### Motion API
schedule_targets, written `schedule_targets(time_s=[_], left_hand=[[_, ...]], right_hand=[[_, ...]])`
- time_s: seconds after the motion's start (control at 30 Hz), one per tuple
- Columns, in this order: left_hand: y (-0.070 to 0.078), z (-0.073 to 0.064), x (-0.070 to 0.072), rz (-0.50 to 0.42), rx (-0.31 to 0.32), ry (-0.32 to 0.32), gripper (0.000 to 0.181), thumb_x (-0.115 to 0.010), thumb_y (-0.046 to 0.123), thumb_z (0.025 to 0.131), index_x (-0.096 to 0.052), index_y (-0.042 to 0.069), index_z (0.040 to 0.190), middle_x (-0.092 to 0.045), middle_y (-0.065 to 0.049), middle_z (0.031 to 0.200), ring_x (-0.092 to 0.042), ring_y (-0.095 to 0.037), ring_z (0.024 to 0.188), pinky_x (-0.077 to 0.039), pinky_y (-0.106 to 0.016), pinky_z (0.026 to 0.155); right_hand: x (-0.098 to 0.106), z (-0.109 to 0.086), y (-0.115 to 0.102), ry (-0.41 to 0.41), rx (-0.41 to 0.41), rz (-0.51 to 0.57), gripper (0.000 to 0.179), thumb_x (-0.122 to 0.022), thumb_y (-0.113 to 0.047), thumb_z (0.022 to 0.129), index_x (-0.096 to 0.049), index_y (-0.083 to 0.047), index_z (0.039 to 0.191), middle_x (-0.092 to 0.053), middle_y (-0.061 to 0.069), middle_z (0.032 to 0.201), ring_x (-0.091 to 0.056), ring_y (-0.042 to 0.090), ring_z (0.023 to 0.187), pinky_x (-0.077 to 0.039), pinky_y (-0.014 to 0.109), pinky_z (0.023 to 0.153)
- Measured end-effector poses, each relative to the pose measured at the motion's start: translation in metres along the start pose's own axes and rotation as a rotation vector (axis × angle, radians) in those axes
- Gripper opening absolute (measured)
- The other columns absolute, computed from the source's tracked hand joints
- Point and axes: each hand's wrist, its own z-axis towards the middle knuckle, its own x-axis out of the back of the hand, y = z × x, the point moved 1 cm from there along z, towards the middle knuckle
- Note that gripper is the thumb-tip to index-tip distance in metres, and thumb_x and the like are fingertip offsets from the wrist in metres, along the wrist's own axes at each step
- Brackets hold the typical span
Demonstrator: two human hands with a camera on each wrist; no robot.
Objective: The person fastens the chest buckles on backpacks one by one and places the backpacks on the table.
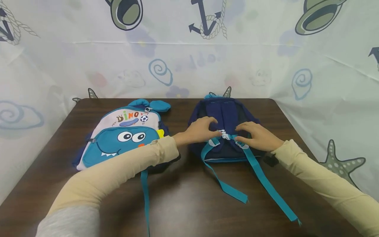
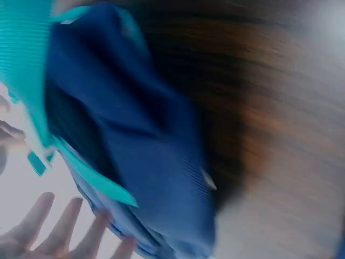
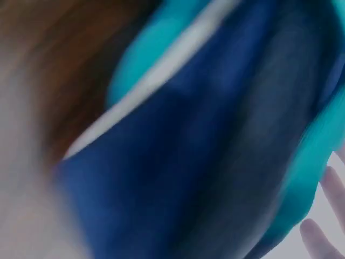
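Observation:
A dark blue backpack lies with its strap side up on the table's right half. Two teal straps run from white adjusters toward the front. A small white piece sits between the straps at the middle; its kind is too small to tell. My left hand hovers at the left of this piece, thumb tip close to it, fingers spread. From the other side my right hand reaches in, thumb near the right strap, fingers apart from the thumb. Blue fabric fills much of the left wrist view; the right wrist view is blurred.
A second backpack with a blue dinosaur face lies left, partly behind my left sleeve; its teal strap hangs toward the front edge. The dark wooden table meets a printed white curtain behind.

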Motion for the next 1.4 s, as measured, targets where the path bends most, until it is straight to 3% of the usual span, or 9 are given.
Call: schedule_targets(time_s=[0.13,0.27,0.37,0.5,0.73,1.0,1.17,1.4], left_hand=[[0.009,0.008,-0.004,0.114,-0.092,-0.074,0.039,-0.068,0.035,0.095,-0.065,0.01,0.124,-0.07,-0.005,0.108,-0.068,-0.016,0.083,-0.057,-0.028,0.07],[0.014,0.009,-0.007,0.176,-0.08,-0.089,0.029,-0.068,0.028,0.096,-0.069,0.009,0.118,-0.068,-0.002,0.092,-0.061,-0.011,0.069,-0.049,-0.021,0.058],[0.014,0.01,-0.006,0.177,-0.075,-0.081,0.027,-0.068,0.026,0.096,-0.07,0.008,0.117,-0.069,-0.002,0.091,-0.061,-0.009,0.068,-0.048,-0.019,0.056],[0.014,0.011,0.002,0.166,-0.099,-0.062,0.027,-0.066,0.023,0.097,-0.07,0.007,0.118,-0.072,-0.005,0.1,-0.066,-0.012,0.074,-0.052,-0.02,0.059],[0.02,0.01,0.022,0.172,-0.125,-0.036,0.029,-0.066,0.025,0.098,-0.069,0.01,0.123,-0.07,-0.006,0.114,-0.069,-0.015,0.091,-0.057,-0.026,0.073],[0.027,0.012,0.026,0.133,-0.191,-0.032,0.028,-0.064,0.022,0.099,-0.069,0.009,0.124,-0.07,-0.005,0.107,-0.065,-0.011,0.077,-0.053,-0.021,0.065],[0.031,0.014,0.024,0.144,-0.216,-0.027,0.027,-0.063,0.021,0.099,-0.069,0.008,0.122,-0.07,-0.004,0.102,-0.063,-0.01,0.072,-0.051,-0.02,0.062],[0.037,0.015,0.025,0.177,-0.216,-0.031,0.025,-0.063,0.019,0.099,-0.069,0.008,0.121,-0.07,-0.004,0.102,-0.062,-0.011,0.072,-0.05,-0.02,0.062]], right_hand=[[-0.009,0.02,-0.014,-0.032,0.115,-0.057,0.044,-0.071,-0.037,0.093,-0.067,-0.006,0.124,-0.069,0.009,0.122,-0.061,0.028,0.111,-0.051,0.049,0.094],[-0.016,0.026,-0.016,-0.012,0.175,-0.136,0.033,-0.075,-0.028,0.09,-0.071,-0.007,0.115,-0.07,0.007,0.112,-0.061,0.024,0.101,-0.052,0.044,0.086],[-0.017,0.028,-0.016,-0.008,0.181,-0.133,0.025,-0.074,-0.023,0.091,-0.072,-0.007,0.11,-0.07,0.006,0.107,-0.061,0.022,0.097,-0.051,0.041,0.084],[-0.01,0.027,-0.017,-0.023,0.118,-0.058,0.025,-0.072,-0.021,0.093,-0.072,-0.006,0.112,-0.072,0.005,0.105,-0.061,0.021,0.093,-0.051,0.041,0.083],[0.01,0.022,-0.023,0.014,0.008,0.062,0.032,-0.072,-0.015,0.092,-0.067,0.0,0.12,-0.069,0.014,0.11,-0.064,0.029,0.103,-0.053,0.052,0.09],[0.027,0.022,-0.028,0.106,0.05,-0.077,0.027,-0.072,-0.016,0.092,-0.071,0.0,0.114,-0.072,0.012,0.103,-0.061,0.027,0.094,-0.052,0.045,0.081],[0.034,0.025,-0.033,0.081,0.073,-0.154,0.023,-0.074,-0.013,0.089,-0.074,-0.001,0.108,-0.074,0.01,0.099,-0.057,0.025,0.083,-0.047,0.036,0.072],[0.042,0.029,-0.038,0.023,0.061,-0.184,0.024,-0.073,-0.015,0.09,-0.074,-0.001,0.11,-0.074,0.01,0.099,-0.053,0.022,0.082,-0.044,0.034,0.071]])
